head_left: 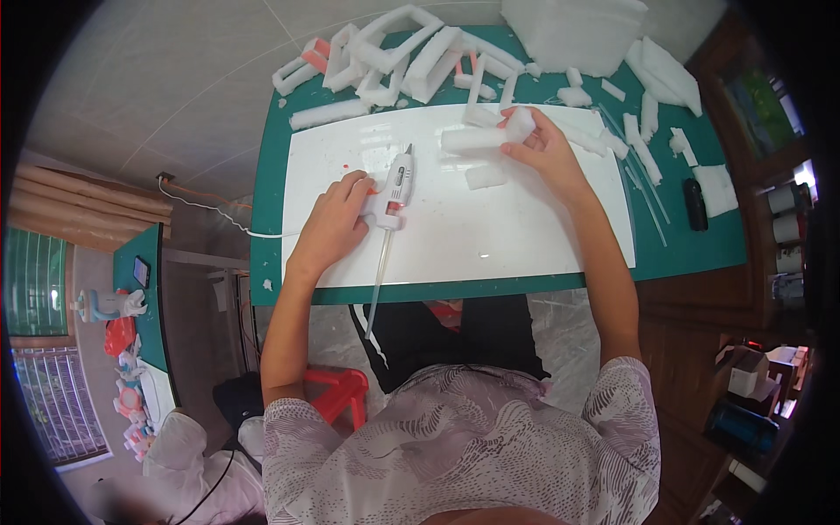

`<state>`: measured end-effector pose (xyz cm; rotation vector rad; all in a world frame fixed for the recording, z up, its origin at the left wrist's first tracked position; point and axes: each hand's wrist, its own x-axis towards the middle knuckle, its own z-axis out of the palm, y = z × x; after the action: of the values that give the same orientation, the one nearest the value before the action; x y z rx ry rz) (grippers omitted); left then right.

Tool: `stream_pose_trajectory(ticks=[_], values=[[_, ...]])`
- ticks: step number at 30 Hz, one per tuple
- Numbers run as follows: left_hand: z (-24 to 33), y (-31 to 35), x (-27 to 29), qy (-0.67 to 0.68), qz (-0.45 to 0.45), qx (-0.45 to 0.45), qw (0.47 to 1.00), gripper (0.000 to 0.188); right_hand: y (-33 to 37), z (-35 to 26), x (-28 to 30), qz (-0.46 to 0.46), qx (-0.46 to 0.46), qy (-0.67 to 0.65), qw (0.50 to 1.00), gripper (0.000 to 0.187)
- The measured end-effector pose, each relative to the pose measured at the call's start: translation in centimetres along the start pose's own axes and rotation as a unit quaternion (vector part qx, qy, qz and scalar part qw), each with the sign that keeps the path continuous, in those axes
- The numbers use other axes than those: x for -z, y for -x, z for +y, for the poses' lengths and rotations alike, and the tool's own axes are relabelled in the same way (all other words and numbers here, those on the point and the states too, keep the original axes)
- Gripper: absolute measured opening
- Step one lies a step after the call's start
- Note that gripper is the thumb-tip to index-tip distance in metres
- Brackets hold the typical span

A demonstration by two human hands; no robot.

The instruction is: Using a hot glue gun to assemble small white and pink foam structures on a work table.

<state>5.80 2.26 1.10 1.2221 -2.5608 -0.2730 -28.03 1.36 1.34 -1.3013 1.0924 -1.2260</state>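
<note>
— Look at the left hand (pixel 337 219) first. What are the fingers (pixel 357 188) doing?

— They are curled in around the handle of a white glue gun (pixel 395 188), closed on it, with the thumb side toward the orange trigger. The gun lies nearly flat on the white board (pixel 490 241), nozzle pointing away from the person, and a clear glue stick (pixel 380 280) trails out of its back end, past the near edge of the board.

— And the right hand (pixel 547 149)?

— Its fingers (pixel 516 149) are bent and pinched on one end of a white foam bar (pixel 486 136). The bar lies across the far part of the board, stretching to the left of the hand. I can't tell how tightly they press.

— Anything close by?

— A small white foam block (pixel 486 177) sits on the board just beside that hand, nearer the person, apart from the bar. The two hands are well apart, the gun's nozzle pointing roughly toward the bar but not touching it.

— And farther out?

— The board rests on a green mat (pixel 267 219). Along its far edge lie many foam offcuts (pixel 394 52), strips and frame shapes, and a big foam slab (pixel 573 31) at the far right. A dark utility knife (pixel 695 204) lies on the mat to the right of the board.
</note>
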Motion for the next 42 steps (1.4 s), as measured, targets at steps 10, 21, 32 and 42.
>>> stream_pose_trajectory(ticks=[10, 21, 32, 42], values=[[-0.5, 0.2, -1.1, -0.070, 0.024, -0.035, 0.997, 0.050, -0.3, 0.3, 1.1, -0.005, -0.038, -0.115, 0.993, 0.053], [0.0, -0.9, -1.5, 0.015, 0.182, -0.046, 0.982, 0.044, -0.6, 1.7, 2.1, -0.049, -0.077, -0.315, 0.945, 0.051], [1.8, -3.5, -1.9, 0.018, 0.247, -0.174, 0.953, 0.049, -0.7, 2.3, 1.5, -0.048, -0.112, -0.351, 0.928, 0.049], [2.3, -3.9, -2.2, -0.019, 0.283, -0.160, 0.946, 0.043, -0.5, 1.7, 0.6, -0.046, -0.117, -0.337, 0.933, 0.053]])
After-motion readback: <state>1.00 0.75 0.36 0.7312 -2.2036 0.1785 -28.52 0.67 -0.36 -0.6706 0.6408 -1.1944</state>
